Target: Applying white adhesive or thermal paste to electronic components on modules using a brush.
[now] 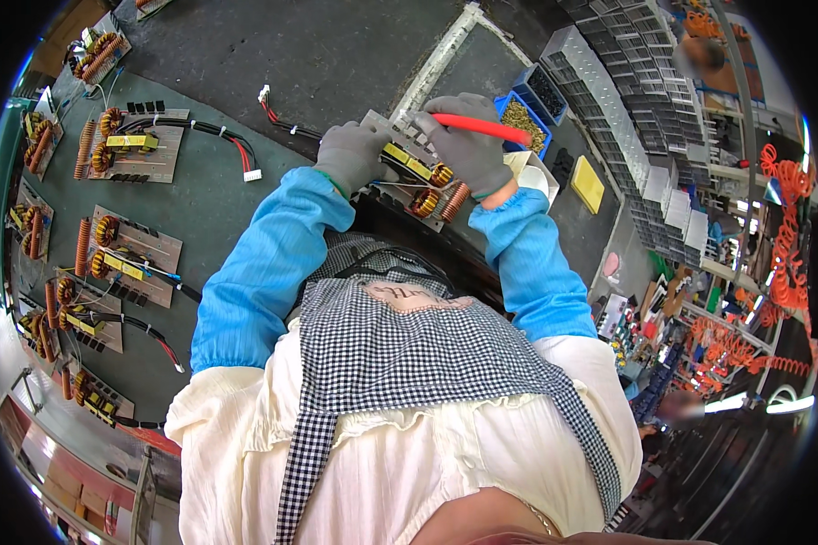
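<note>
A circuit board (409, 163) with copper coils, a yellow transformer and black parts is in front of my body. My left hand (350, 156), in a grey glove, grips its left side, where a black cable with a white plug (264, 94) runs out. In my right hand (468, 150), also gloved, is a tool with a thick red handle (486, 127) that points to the right. The fingers close round it over the board's upper right part. Its working end is hidden by the hand.
Several similar boards (150, 163) with cables lie on the green mat at left. Beside my right hand are a blue bin (523, 123) of small brass-coloured parts and a dark-filled bin (545, 91). A yellow block (587, 185) lies farther right, near stacked grey metal pieces (600, 82).
</note>
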